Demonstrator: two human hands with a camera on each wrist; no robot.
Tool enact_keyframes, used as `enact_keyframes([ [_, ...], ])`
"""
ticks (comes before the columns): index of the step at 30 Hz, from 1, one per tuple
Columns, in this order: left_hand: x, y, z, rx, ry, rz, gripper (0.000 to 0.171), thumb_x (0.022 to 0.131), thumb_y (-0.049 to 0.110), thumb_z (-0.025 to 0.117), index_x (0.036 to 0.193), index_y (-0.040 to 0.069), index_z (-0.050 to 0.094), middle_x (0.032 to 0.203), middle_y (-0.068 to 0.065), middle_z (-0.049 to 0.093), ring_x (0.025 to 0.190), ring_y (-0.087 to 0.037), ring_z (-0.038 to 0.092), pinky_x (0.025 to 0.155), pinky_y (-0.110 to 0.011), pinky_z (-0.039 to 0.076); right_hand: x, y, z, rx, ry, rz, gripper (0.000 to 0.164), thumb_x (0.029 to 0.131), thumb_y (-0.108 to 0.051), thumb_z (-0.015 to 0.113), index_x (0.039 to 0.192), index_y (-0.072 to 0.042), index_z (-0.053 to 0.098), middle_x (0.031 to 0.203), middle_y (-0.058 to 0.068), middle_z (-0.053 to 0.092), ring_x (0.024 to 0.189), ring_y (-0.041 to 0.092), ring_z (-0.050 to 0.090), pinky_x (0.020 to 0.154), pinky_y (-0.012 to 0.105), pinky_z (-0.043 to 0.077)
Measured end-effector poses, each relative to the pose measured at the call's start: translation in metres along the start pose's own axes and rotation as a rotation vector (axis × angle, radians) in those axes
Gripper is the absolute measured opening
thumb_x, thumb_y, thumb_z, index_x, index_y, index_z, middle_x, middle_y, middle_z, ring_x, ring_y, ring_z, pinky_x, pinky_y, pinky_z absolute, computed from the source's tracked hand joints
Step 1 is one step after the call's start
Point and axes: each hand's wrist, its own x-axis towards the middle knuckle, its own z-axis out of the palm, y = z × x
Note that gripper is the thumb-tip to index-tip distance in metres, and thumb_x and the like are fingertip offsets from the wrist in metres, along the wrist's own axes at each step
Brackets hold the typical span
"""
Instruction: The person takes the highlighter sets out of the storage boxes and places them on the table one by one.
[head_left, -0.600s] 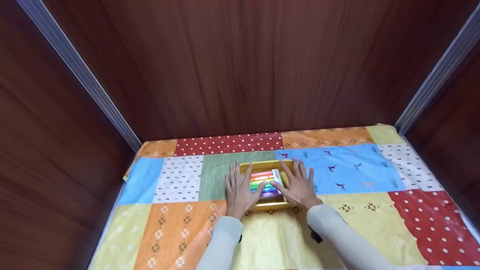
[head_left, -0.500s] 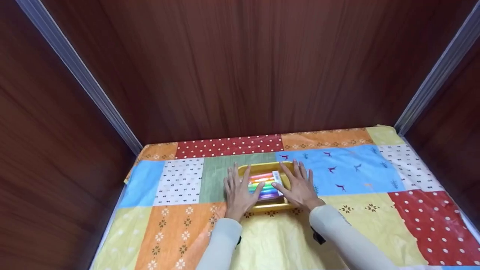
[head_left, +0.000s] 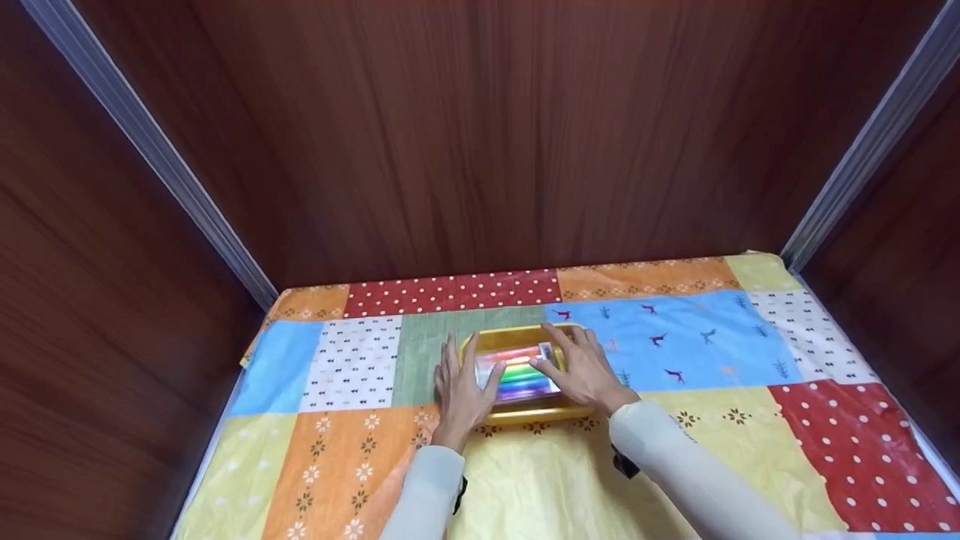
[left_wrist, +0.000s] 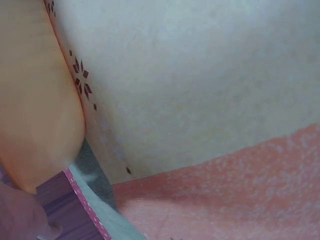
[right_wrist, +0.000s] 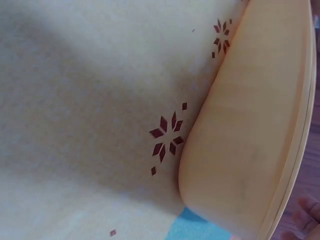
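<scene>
A yellow plastic tray [head_left: 540, 415] stands on the cloth, holding a clear pack of coloured pens [head_left: 521, 379] that run from orange to purple. My left hand [head_left: 461, 390] lies along the tray's left side, fingers extended and thumb over the pack. At the right side is my right hand [head_left: 589, 371], its fingers slightly bent near the far rim and its thumb tip over the pack's right end. The left wrist view has the tray's outer wall at its left edge; in the right wrist view that wall [right_wrist: 240, 135] is large, with fingertips [right_wrist: 306, 220] beyond the rim.
A patchwork-print cloth [head_left: 360, 360] covers the table. Dark wood-look panels [head_left: 450, 135] rise behind it and at both sides, with grey metal strips [head_left: 150, 150] at the corners.
The right hand's fingers have bent and drawn in from the tray's right rim. The left hand has shifted slightly left. The whole view has also shifted a little.
</scene>
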Motion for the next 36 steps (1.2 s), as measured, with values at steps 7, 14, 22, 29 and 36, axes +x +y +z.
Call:
enact_keyframes([
  [7,0.004,-0.004,-0.002,-0.089,0.018,-0.065,0.071,0.101,0.052,0.049,0.16,0.021,0.025,0.17,-0.017,0.011,0.156,-0.04,0.017,0.122,-0.066,0.02,0.011,0.003,0.003,0.083,-0.043,0.056,0.078,0.095,-0.068,0.05,0.159,-0.027,0.03,0.16,0.021,0.029,0.147,0.043,0.034,0.114,0.068,0.035],
  [14,0.008,0.003,0.009,-0.209,-0.017,-0.119,0.079,0.101,0.06,0.045,0.163,0.026,0.011,0.172,-0.011,0.008,0.158,-0.035,0.015,0.124,-0.061,0.022,0.01,0.016,-0.009,0.133,-0.082,0.105,0.078,0.097,-0.065,0.049,0.16,-0.024,0.027,0.165,0.021,0.024,0.149,0.046,0.031,0.116,0.07,0.029],
  [22,-0.001,-0.008,0.012,-0.245,0.072,-0.173,0.064,0.105,0.042,0.049,0.161,0.023,0.024,0.167,-0.014,0.026,0.153,-0.036,0.029,0.121,-0.059,0.03,0.018,0.011,-0.002,0.148,-0.16,0.1,0.076,0.099,-0.06,0.049,0.16,-0.022,0.026,0.164,0.019,0.028,0.144,0.044,0.04,0.113,0.068,0.036],
  [29,-0.005,-0.012,0.01,-0.343,0.047,-0.207,0.062,0.106,0.038,0.048,0.162,0.026,0.023,0.165,-0.009,0.033,0.151,-0.035,0.035,0.12,-0.057,0.033,0.022,0.007,0.007,0.141,-0.153,0.09,0.077,0.099,-0.059,0.052,0.159,-0.018,0.029,0.161,0.018,0.036,0.139,0.041,0.048,0.111,0.063,0.041],
  [36,-0.003,-0.01,0.012,-0.348,0.028,-0.215,0.061,0.105,0.037,0.05,0.161,0.032,0.025,0.164,-0.006,0.035,0.15,-0.034,0.036,0.12,-0.057,0.034,0.027,0.01,0.008,0.128,-0.12,0.084,0.072,0.099,-0.057,0.053,0.154,-0.013,0.036,0.151,0.018,0.049,0.13,0.038,0.054,0.106,0.059,0.046],
])
